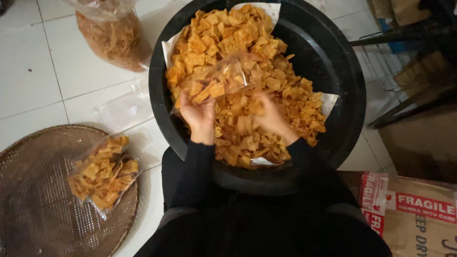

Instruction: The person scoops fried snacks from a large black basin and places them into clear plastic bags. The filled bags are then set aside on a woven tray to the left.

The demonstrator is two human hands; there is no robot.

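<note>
- Chips [247, 71], orange-brown and mostly square, lie heaped on white paper [270, 10] inside the big round black basin [338, 66] right in front of you.
- Your left hand [199, 114] is closed on the edge of a small clear plastic bag [223, 78], holding it over the heap; the bag is partly filled with the same chips and tilts up and away from you.
- Your right hand [269, 116] is down on the pile just beside the bag, fingers curled into the chips; it is blurred, so you cannot tell how much it grips.
- Both your arms are in black sleeves [195, 166] and come in over the near rim of the basin.
- To your left, a round woven tray [33, 200] sits on the white tiled floor [28, 71], with a filled clear packet of chips [102, 173] lying on its right side.
- Between the tray and the basin some empty clear bags [124, 109] lie flat on the tiles.
- Farther off on the left stands a large clear sack [114, 38] of brownish snack, near the basin's rim.
- At your right knee is a cardboard box [419, 223] sealed with red and white tape.
</note>
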